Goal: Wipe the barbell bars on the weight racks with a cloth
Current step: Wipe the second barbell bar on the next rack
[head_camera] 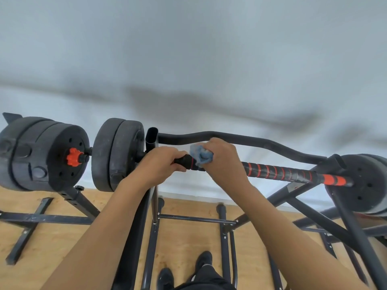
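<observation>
One barbell bar (282, 173), left hand (161, 164) gripping it, one cloth (200, 155) in right hand (224, 162)

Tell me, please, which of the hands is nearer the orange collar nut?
Left. The left hand grips the bar past two plates from the orange collar nut; the right hand, holding the cloth, sits farther along the bar.

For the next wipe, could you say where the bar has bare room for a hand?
Free: the barbell bar between the right hand, with the cloth, and the right plate. Crowded: left hand grips beside rack post and left plates.
</observation>
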The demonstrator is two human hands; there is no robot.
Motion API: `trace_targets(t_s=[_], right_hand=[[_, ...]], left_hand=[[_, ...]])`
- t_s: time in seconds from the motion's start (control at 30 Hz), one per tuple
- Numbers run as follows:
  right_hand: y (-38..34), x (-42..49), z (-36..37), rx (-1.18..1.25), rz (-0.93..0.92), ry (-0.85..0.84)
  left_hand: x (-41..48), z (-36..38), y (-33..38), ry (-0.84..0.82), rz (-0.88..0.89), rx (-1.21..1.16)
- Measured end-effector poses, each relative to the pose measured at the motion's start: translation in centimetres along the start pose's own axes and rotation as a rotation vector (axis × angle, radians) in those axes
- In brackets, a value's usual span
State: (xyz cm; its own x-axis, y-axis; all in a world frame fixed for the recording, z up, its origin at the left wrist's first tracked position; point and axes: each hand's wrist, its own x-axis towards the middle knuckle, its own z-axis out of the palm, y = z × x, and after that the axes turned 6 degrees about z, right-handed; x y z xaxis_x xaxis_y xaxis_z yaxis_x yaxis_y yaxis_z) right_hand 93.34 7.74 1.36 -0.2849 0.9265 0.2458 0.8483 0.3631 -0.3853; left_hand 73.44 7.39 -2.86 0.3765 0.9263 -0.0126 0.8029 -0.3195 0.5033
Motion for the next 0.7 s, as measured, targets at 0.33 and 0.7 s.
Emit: trace_targets(t_s=[0.33,0.7], right_hand=[[-0.3,-4.9,2.7,-0.031,-0.141,-0.247],[-0.6,-1.3,3.0,-0.025,-0.080,-0.131]], left_hand=[[0.0,-0.3,-0.1,0.013,0.003,-0.051],[0.3,-0.1,-0.4,0.010,-0.003,-0.088]])
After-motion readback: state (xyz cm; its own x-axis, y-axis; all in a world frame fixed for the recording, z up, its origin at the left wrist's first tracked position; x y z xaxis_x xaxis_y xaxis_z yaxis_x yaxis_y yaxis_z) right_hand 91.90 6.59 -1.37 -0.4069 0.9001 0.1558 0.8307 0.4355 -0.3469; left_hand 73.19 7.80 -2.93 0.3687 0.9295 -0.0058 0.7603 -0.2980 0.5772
